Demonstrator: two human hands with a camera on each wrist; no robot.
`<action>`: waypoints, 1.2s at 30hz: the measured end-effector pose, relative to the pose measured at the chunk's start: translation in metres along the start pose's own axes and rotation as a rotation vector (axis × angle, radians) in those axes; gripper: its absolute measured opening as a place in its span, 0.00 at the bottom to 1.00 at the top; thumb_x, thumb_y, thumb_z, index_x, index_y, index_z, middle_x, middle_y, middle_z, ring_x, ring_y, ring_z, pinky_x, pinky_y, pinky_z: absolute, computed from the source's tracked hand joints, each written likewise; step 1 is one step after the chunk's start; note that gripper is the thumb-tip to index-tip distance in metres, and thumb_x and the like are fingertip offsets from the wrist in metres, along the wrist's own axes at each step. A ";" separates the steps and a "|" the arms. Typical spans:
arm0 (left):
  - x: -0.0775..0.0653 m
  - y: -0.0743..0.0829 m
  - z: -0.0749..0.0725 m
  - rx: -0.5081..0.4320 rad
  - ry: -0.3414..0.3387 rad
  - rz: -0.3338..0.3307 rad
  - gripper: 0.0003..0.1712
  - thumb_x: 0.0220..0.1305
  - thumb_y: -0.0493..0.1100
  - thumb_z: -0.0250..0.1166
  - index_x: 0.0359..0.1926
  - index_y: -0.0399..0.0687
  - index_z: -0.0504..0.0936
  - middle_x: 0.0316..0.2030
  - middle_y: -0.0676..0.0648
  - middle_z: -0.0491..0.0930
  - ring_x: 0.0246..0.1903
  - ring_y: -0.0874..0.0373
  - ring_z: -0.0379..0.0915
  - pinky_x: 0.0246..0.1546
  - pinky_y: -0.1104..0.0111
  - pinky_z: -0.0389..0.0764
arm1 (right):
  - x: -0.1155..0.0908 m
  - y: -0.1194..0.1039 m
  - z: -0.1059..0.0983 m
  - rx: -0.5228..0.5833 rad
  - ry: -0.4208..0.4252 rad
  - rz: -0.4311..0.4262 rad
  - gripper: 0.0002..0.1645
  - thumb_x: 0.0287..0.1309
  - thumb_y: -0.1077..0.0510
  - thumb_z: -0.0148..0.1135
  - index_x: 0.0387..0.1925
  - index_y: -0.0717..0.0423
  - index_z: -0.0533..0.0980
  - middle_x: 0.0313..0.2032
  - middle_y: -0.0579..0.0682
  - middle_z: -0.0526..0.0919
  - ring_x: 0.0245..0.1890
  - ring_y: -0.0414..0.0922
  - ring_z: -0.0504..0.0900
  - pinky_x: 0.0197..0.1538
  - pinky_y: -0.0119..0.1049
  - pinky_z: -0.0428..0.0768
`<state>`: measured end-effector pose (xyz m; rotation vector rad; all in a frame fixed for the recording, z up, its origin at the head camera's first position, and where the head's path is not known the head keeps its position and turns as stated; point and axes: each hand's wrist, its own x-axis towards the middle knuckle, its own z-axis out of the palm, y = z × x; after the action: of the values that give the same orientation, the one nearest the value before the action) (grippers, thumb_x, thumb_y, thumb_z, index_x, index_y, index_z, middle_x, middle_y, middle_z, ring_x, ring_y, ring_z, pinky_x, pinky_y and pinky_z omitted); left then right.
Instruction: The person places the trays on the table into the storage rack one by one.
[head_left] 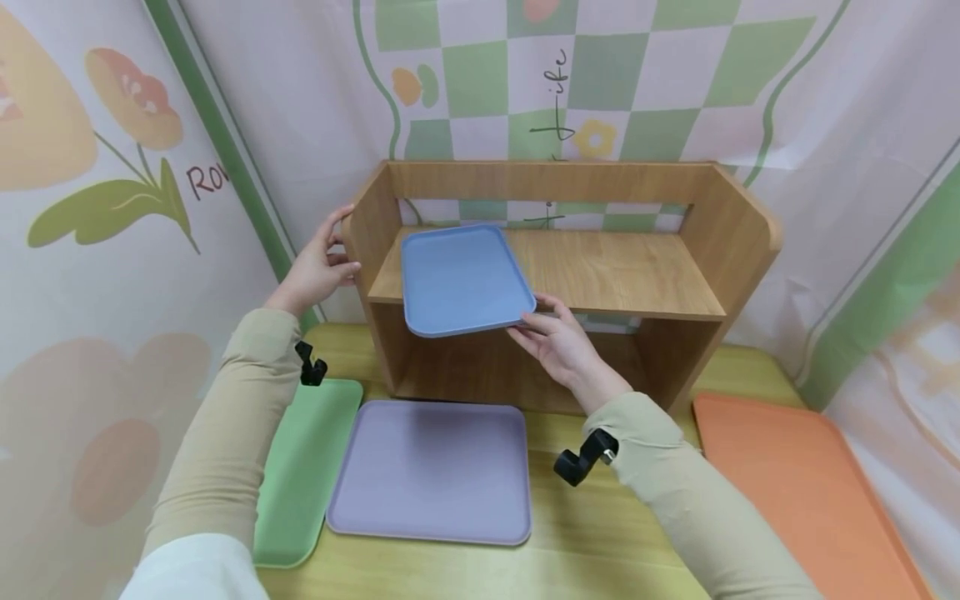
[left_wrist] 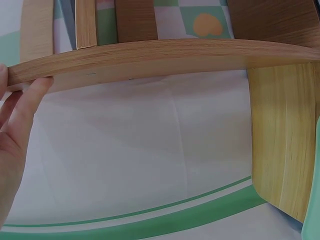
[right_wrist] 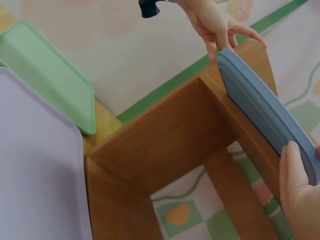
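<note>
A blue tray lies over the left part of the wooden shelf's upper board, with its near end jutting past the front edge. My right hand pinches this tray at its near right corner. In the right wrist view, the blue tray appears edge-on beside the board; whether its far end touches the wood, I cannot tell. My left hand touches the shelf's left side panel from outside, fingers spread at its front edge. The left wrist view shows fingertips against that panel.
On the yellowish wooden table, a purple tray lies before the shelf. To its left is a green tray, partly behind my left sleeve. An orange tray lies at the right. Printed curtains hang behind and beside the shelf.
</note>
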<state>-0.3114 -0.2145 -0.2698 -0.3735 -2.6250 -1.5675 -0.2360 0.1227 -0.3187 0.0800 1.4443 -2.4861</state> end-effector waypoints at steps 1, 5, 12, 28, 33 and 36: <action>0.000 0.000 0.000 -0.001 0.000 0.001 0.50 0.63 0.25 0.54 0.71 0.77 0.46 0.61 0.34 0.60 0.59 0.38 0.67 0.48 0.55 0.82 | 0.001 0.000 0.002 -0.002 -0.007 0.007 0.30 0.67 0.70 0.42 0.67 0.51 0.50 0.50 0.51 0.67 0.40 0.39 0.80 0.47 0.27 0.82; 0.000 0.000 0.000 0.003 -0.001 0.004 0.50 0.63 0.25 0.54 0.71 0.77 0.45 0.61 0.33 0.60 0.59 0.38 0.67 0.48 0.53 0.82 | 0.004 0.002 0.008 0.006 -0.029 0.032 0.30 0.67 0.70 0.42 0.67 0.50 0.51 0.50 0.52 0.67 0.41 0.40 0.80 0.53 0.30 0.80; -0.001 0.000 0.000 0.022 0.001 0.008 0.50 0.64 0.26 0.54 0.71 0.79 0.45 0.61 0.34 0.60 0.59 0.38 0.68 0.48 0.54 0.82 | 0.011 0.006 0.020 0.065 -0.040 0.067 0.30 0.66 0.72 0.42 0.64 0.48 0.53 0.50 0.53 0.66 0.40 0.41 0.79 0.61 0.35 0.74; -0.002 0.000 0.001 0.025 0.002 0.011 0.50 0.64 0.26 0.54 0.71 0.78 0.45 0.60 0.34 0.61 0.58 0.38 0.68 0.48 0.53 0.82 | 0.025 0.023 0.049 0.084 0.002 0.048 0.39 0.65 0.74 0.43 0.70 0.45 0.47 0.48 0.56 0.62 0.39 0.42 0.76 0.60 0.35 0.76; -0.003 0.001 0.001 0.019 -0.002 0.005 0.51 0.64 0.26 0.54 0.71 0.79 0.45 0.61 0.33 0.60 0.59 0.36 0.66 0.50 0.50 0.80 | 0.028 0.026 0.055 0.068 0.015 0.030 0.39 0.64 0.74 0.44 0.70 0.46 0.47 0.50 0.57 0.62 0.42 0.43 0.74 0.62 0.37 0.74; -0.003 0.001 0.001 0.019 0.000 0.002 0.50 0.64 0.26 0.54 0.71 0.80 0.45 0.61 0.33 0.60 0.60 0.36 0.66 0.50 0.49 0.80 | 0.030 0.026 0.057 0.069 0.027 0.027 0.39 0.64 0.74 0.45 0.70 0.46 0.48 0.50 0.57 0.63 0.43 0.43 0.74 0.62 0.37 0.74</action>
<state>-0.3084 -0.2139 -0.2703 -0.3743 -2.6371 -1.5406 -0.2532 0.0554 -0.3172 0.1454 1.3585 -2.5222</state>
